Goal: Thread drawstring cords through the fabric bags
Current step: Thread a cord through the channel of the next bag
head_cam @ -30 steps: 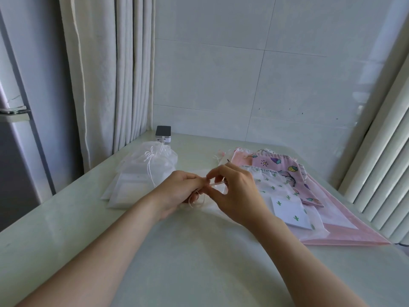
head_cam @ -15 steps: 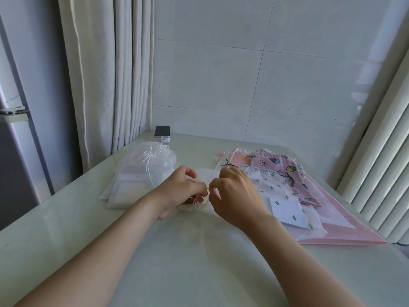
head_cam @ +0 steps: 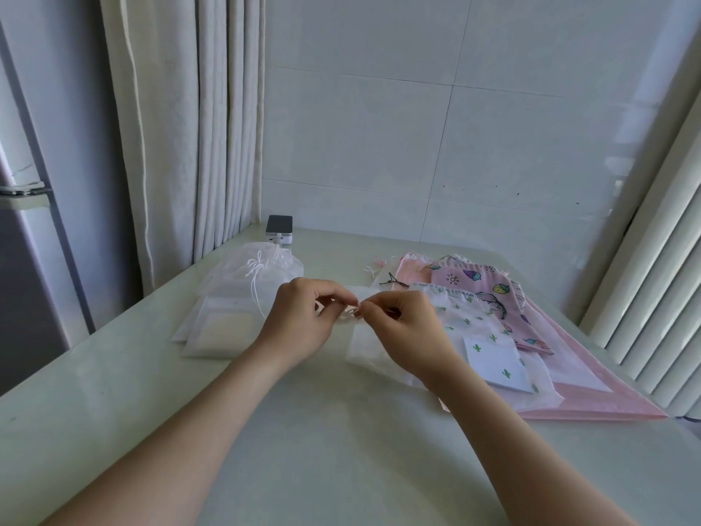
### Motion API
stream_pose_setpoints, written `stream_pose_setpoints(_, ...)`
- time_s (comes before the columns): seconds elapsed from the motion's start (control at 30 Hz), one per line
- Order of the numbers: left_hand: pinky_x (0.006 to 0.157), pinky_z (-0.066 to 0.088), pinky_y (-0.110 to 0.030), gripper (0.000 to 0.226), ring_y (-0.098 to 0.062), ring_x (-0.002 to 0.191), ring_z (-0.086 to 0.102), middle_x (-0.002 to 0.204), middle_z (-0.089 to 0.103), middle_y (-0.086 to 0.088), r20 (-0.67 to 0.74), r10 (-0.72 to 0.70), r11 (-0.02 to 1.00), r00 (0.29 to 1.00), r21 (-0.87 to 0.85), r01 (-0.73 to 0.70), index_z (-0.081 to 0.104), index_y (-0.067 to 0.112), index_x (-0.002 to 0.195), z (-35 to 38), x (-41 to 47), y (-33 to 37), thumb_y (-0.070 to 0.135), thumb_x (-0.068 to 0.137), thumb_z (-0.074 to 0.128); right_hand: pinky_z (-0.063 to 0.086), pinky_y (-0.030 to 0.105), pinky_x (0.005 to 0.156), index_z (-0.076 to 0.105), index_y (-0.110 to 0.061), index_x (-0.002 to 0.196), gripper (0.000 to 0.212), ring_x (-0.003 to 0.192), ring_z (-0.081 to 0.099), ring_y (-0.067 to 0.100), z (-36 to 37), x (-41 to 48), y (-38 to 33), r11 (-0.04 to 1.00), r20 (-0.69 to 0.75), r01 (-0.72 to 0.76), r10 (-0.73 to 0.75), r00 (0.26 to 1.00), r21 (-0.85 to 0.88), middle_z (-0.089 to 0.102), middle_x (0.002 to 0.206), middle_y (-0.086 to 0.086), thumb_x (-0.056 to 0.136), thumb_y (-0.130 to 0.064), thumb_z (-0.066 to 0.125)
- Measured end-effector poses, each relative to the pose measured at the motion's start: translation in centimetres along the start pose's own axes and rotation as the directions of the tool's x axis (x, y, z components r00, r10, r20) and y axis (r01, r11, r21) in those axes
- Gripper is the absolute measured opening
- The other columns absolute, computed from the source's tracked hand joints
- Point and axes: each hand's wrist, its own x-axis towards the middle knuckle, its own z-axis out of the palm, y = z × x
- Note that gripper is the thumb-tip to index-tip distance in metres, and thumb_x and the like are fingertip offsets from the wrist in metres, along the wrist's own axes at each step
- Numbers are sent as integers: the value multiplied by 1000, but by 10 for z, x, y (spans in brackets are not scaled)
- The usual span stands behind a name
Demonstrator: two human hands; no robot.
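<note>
Hands [head_cam: 299,322] [head_cam: 407,330], two, on one cord [head_cam: 351,317]

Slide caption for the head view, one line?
Left hand and right hand pinch a cord at the mouth of a sheer white bag, printed bags stacked alongside.

Home (tiled wall [head_cam: 379,146], curtain [head_cam: 182,127]).
</note>
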Motion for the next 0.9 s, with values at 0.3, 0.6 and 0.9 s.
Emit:
stream_pose_setpoints(0.3, 89, 42, -38, 27, -11, 93, 61, 93, 68, 7, 109, -185, 948, 977, -240, 207, 64, 12, 69, -2, 6, 7, 36, 81, 57, 28, 20, 46, 80, -13, 84, 19, 44, 29, 6, -5, 3, 5, 980, -99, -75, 95, 991, 184, 36, 48, -13, 97, -19, 68)
stream_pose_setpoints(0.6, 78, 60, -45, 50, -24, 57, 52, 63, 43, -7, 213, -361, 449, 908, -814, 369, 47, 17, 59, -10, 11, 23, 23, 109, 49, 38, 14, 65, 83, -23, 93, 17, 70, 61, -1, 0, 3, 9, 990, -27, 55, -60, 998, -132, 69, 72, -21, 97, -21, 67)
stream_pose_setpoints(0.9, 64, 41, -34, 23, -19, 56, 39, 65, 42, 5, 150, -375, 771, 915, -498, 398, 47, 16, 88, -8, 5, 18, 16, 75, 66, 46, 36, 73, 74, -14, 88, 14, 79, 56, 22, -1, 7, 28, 838, -104, 184, -274, 956, -513, 61, 80, 0, 96, -13, 63)
